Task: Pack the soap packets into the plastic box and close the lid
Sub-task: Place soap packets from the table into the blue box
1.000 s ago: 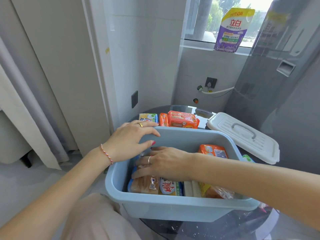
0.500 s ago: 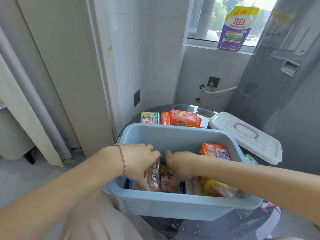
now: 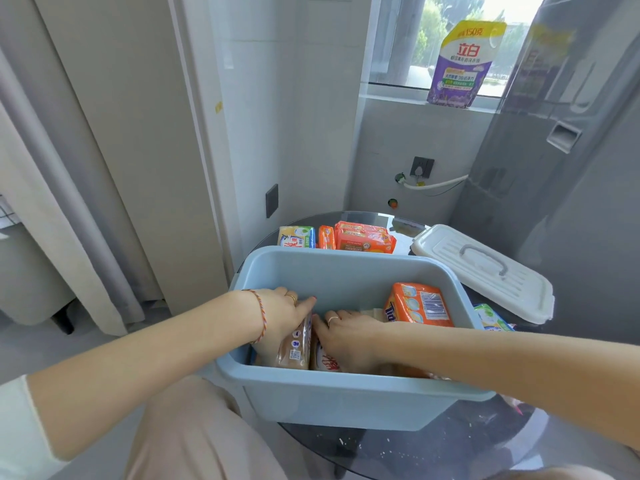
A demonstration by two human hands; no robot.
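Both hands have dropped from the rim of the blue plastic box (image 3: 349,403) into its near left corner within the last second, so packing has turned to tidying packets already inside, while more soap packets (image 3: 360,237) wait on the glass table (image 3: 433,455) behind it and the white lid (image 3: 485,271) lies off to the right. The left hand (image 3: 282,317) curls over a brown packet (image 3: 294,348) stood on edge, fingers closed around its top. The right hand (image 3: 346,336) lies flat, fingers spread, pressing a red-and-white packet (image 3: 329,363) beside it without gripping.

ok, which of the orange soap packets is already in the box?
The orange packet with the barcode, standing against the right wall of the blue box. The other orange packets lie outside, on the glass table behind the box's far rim.
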